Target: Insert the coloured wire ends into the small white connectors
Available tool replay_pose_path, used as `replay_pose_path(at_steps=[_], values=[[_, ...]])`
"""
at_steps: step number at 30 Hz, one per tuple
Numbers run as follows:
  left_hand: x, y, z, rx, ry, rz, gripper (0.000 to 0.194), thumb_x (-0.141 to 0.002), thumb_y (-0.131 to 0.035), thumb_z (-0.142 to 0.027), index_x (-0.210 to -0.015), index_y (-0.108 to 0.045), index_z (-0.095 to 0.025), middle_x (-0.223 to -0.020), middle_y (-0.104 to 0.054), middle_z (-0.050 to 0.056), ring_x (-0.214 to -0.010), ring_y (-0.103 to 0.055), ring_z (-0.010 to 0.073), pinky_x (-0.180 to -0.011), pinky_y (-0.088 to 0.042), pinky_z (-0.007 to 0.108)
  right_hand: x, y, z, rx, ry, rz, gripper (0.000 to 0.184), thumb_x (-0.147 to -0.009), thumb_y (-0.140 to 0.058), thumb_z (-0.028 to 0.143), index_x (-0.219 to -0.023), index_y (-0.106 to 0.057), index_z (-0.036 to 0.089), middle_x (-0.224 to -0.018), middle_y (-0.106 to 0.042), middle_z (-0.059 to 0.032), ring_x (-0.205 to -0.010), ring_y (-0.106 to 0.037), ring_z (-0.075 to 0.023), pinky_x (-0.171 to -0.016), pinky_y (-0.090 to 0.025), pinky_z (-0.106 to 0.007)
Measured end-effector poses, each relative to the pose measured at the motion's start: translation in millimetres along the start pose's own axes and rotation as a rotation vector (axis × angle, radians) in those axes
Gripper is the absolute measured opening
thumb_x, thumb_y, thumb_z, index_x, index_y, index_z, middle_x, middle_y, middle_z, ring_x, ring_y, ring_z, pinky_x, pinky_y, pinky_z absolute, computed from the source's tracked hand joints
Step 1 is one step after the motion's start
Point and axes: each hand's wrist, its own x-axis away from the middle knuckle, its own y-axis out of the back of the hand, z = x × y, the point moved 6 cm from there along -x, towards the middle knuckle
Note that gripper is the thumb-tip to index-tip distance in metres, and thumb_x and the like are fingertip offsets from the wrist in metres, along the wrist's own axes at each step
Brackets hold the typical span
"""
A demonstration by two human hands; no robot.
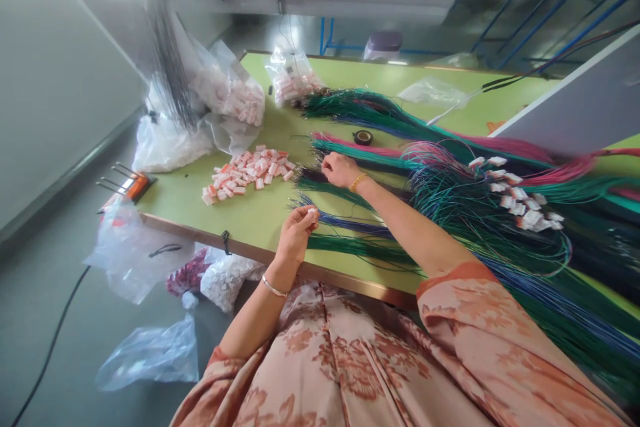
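Note:
My left hand (296,233) is closed near the table's front edge, pinching a small white connector (313,215) between its fingertips. My right hand (341,169) reaches further out, fingers curled onto the ends of a green wire bundle (320,181). Bundles of blue wires (345,221), green wires and pink wires (350,145) fan out on the green table (240,217) to the right. A loose pile of white and orange connectors (247,173) lies to the left of my right hand.
Plastic bags of connectors (235,97) stand at the table's far left, another bag (293,80) behind. A tape roll (363,137) lies among the wires. Wires fitted with white connectors (517,197) lie to the right. Bags (150,350) litter the floor; an orange tool (131,185) sits at the table corner.

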Motion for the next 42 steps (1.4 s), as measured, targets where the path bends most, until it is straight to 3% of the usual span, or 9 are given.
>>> replay_pose_path(at_steps=[4,10,15,23,28,35,42], values=[[-0.7,-0.2,1.1,-0.001,-0.002,0.011,0.035,-0.062,-0.084,-0.035,-0.085,-0.068,-0.014,-0.075,-0.063,0.001,-0.067,-0.053,0.0072,-0.065,-0.041,0.021,3.5,11.6,10.4,-0.068,0.051,-0.047,0.018,-0.085,-0.049,0.016,-0.094,-0.065,0.013,-0.089,-0.068,-0.0104,-0.076,-0.057,-0.0176,-0.069,-0.038,-0.027],[0.1,-0.8,0.5,0.0,-0.006,0.011,0.033,-0.065,-0.083,-0.032,-0.088,-0.067,-0.014,-0.076,-0.064,0.001,-0.065,-0.053,0.0067,-0.065,-0.042,0.022,8.6,24.8,51.4,-0.444,0.206,-0.019,0.011,-0.078,-0.054,0.021,-0.081,-0.063,0.014,-0.07,-0.063,-0.0015,-0.063,-0.053,-0.0117,-0.063,-0.039,-0.023],[1.9,-1.5,0.1,0.03,0.0,0.005,0.03,-0.067,-0.082,-0.029,-0.087,-0.066,-0.014,-0.077,-0.064,0.001,-0.064,-0.053,0.0064,-0.064,-0.042,0.022,24.4,36.6,75.3,-0.667,0.238,-0.018,0.016,-0.075,-0.057,0.028,-0.079,-0.063,0.014,-0.064,-0.059,0.0008,-0.058,-0.048,-0.0096,-0.058,-0.036,-0.022],[1.1,-12.5,-2.1,0.211,0.006,0.094,0.022,-0.071,-0.079,-0.022,-0.088,-0.065,-0.015,-0.075,-0.06,0.0,-0.063,-0.051,0.0059,-0.064,-0.042,0.021,79.7,36.5,59.4,-0.828,0.094,-0.002,0.017,-0.069,-0.06,0.03,-0.069,-0.063,0.013,-0.058,-0.056,0.0012,-0.053,-0.043,-0.0077,-0.051,-0.034,-0.021],[-0.2,-17.5,-2.2,0.242,0.048,0.07,0.019,-0.073,-0.077,-0.019,-0.087,-0.065,-0.016,-0.076,-0.061,-0.001,-0.064,-0.053,0.0055,-0.065,-0.044,0.019,105.5,25.9,47.6,-0.839,0.02,0.02,0.02,-0.07,-0.058,0.034,-0.066,-0.059,0.014,-0.057,-0.053,0.0019,-0.052,-0.041,-0.0074,-0.05,-0.032,-0.021],[-0.4,-19.7,-0.7,0.267,0.067,0.053,0.016,-0.074,-0.075,-0.015,-0.087,-0.066,-0.016,-0.073,-0.061,-0.002,-0.065,-0.055,0.0053,-0.066,-0.044,0.017,118.6,20.4,45.0,-0.902,0.001,0.027,0.018,-0.067,-0.06,0.034,-0.064,-0.055,0.016,-0.054,-0.047,0.0047,-0.051,-0.035,-0.0065,-0.049,-0.03,-0.021],[0.3,-20.0,-1.2,0.247,0.063,0.058,0.018,-0.073,-0.075,-0.015,-0.088,-0.066,-0.017,-0.075,-0.062,-0.002,-0.067,-0.056,0.0059,-0.069,-0.045,0.019,122.7,20.4,45.1,-0.8,0.01,-0.062,0.016,-0.068,-0.059,0.031,-0.064,-0.055,0.016,-0.053,-0.045,0.005,-0.052,-0.035,-0.0073,-0.05,-0.029,-0.021]])
